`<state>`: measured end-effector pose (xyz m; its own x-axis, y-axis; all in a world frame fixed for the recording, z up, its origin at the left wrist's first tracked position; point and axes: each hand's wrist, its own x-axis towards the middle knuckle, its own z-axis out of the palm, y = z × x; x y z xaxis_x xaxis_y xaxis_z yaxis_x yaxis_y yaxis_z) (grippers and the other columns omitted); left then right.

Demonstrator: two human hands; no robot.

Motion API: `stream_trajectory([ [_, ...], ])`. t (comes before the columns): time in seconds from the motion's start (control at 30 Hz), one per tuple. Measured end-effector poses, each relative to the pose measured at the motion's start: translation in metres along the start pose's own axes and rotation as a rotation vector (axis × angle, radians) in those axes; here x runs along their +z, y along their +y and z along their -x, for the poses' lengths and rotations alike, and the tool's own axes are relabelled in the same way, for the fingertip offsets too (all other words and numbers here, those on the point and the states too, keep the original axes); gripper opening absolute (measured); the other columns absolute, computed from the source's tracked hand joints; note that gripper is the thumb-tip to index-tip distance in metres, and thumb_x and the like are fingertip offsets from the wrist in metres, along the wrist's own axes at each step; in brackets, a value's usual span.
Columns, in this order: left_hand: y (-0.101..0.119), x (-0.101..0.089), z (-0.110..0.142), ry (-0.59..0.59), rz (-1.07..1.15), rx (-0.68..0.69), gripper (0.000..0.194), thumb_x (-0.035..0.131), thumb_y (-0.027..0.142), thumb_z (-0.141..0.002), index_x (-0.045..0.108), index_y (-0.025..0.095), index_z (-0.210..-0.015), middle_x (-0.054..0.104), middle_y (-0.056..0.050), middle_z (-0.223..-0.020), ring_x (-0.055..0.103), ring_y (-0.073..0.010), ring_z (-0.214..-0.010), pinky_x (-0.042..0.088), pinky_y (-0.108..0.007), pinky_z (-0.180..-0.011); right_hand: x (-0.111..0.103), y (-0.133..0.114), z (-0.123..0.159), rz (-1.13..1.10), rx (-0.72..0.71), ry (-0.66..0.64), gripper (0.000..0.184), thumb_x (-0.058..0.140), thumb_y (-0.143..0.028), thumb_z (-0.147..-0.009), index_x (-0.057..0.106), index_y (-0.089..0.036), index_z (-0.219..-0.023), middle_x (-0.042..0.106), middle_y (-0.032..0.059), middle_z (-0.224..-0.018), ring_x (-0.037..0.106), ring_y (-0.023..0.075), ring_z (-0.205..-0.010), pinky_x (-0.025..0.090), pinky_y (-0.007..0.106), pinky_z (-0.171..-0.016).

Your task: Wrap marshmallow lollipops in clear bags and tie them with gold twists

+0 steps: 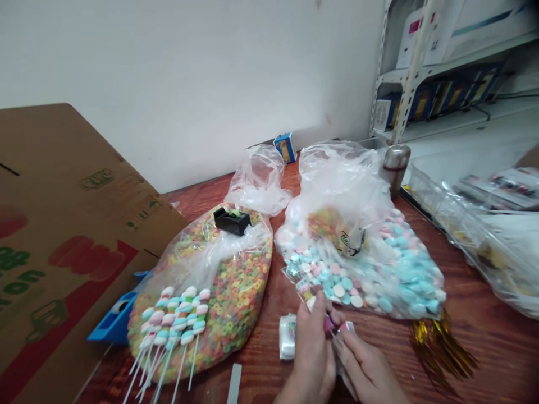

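Had a reddish wood-grain table across the lower frame. Showed a printed cardboard box at the left edge and a white metal shelf at the upper right. Had a large clear bag of coloured rings left of centre, and a clear bag of pink, blue and white candies right of centre. Showed a clear plastic tray along the right edge.

Had candy skewers lying on the bag of coloured rings at the lower left, sticks pointing down the frame. Grasped a small clear packet with coloured contents in the left hand, low and right of centre, its top poking above the fingers. Pinched clear plastic in the right hand, just beside the left hand, with a small purple piece between the two; could not tell whether joined to the packet.

Had gold tinsel at the lower right, a metal flask at the upper right, a black tape dispenser on the bag of coloured rings, and a small whitish pack just beside the left hand.
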<state>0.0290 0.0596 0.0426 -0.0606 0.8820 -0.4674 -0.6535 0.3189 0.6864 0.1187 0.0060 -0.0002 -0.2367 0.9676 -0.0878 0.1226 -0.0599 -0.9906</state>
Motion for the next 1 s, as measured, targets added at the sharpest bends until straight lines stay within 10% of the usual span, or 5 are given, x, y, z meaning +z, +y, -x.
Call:
stream_trajectory([
  [0.53,-0.017,-0.006,0.023,-0.097,-0.148,0.052,0.028,0.067,0.038,-0.078,0.069,0.016,-0.096,0.07,-0.007,-0.088,0.063,-0.0173,-0.08,0.047,-0.026,-0.075,0.0,-0.011,-0.008,-0.374,0.011,0.232,0.031,0.052,-0.051,-0.088,0.057,-0.021,-0.096,0.062,0.0036,-0.089,0.058,0.018,-0.083,0.049,0.028,-0.079],
  [0.8,-0.016,-0.017,0.042,-0.284,-0.232,-0.034,0.037,0.065,0.036,-0.079,0.069,0.014,-0.108,0.071,-0.011,-0.096,0.063,-0.0232,-0.091,0.046,-0.035,-0.086,0.002,-0.007,0.009,-0.701,0.156,0.222,0.036,0.057,-0.056,-0.082,0.053,-0.021,-0.079,0.035,-0.0097,-0.054,0.024,0.0053,-0.039,0.021,0.016,-0.035],
  [1.0,-0.024,-0.025,0.047,-0.228,-0.482,0.124,0.031,0.065,0.034,-0.08,0.071,0.019,-0.107,0.07,-0.009,-0.105,0.058,-0.0228,-0.105,0.037,-0.035,-0.099,0.0,-0.007,0.028,-0.522,0.0,0.351,0.025,0.065,-0.046,-0.081,0.059,-0.021,-0.083,0.054,-0.0012,-0.076,0.051,0.0135,-0.073,0.042,0.02,-0.066],
])
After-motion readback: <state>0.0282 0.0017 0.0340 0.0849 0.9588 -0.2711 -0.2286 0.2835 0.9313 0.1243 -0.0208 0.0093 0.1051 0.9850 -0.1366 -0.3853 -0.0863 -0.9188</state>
